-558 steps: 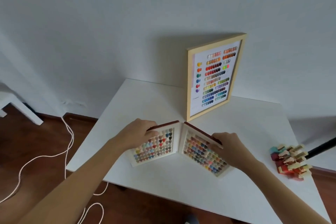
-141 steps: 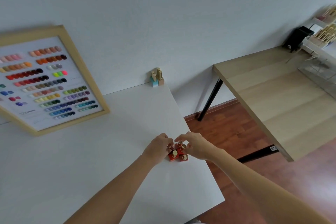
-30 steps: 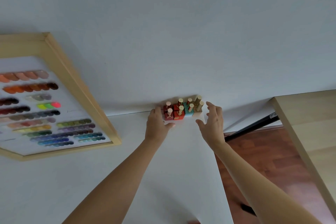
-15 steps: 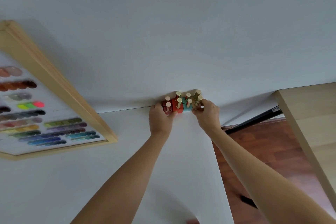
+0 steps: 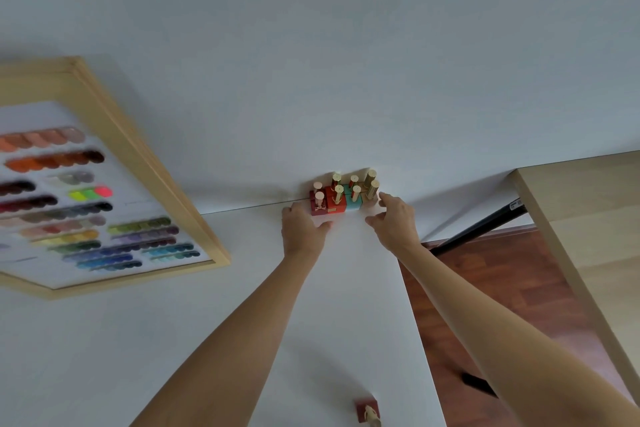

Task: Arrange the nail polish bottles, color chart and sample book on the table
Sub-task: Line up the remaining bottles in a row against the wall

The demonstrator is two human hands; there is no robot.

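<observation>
At the far right corner of the white table [image 5: 173,340], both hands are reaching toward a tight cluster of nail polish bottles [image 5: 341,196] that is standing upright against the wall [image 5: 346,45]. The left hand [image 5: 303,230] is lying low on the tabletop just near and left of the cluster, fingers loosely spread and holding nothing, its thumb pointing right along the front of the dark red bottle. The right hand [image 5: 394,220] is hovering just right of the cluster, fingers parted and slightly curled, empty, with its fingertips beside the gold-capped bottles at the cluster's right end; whether they are touching is hard to tell. The bottles are sitting between the two hands. Farther left, the wood-framed color chart [image 5: 86,191] is leaning back against the wall. At the near edge, one lone red bottle [image 5: 367,411] is lying well apart from the group. Beyond the table's right edge, a wooden desk [image 5: 588,218] is standing over the reddish floor [image 5: 502,305].
</observation>
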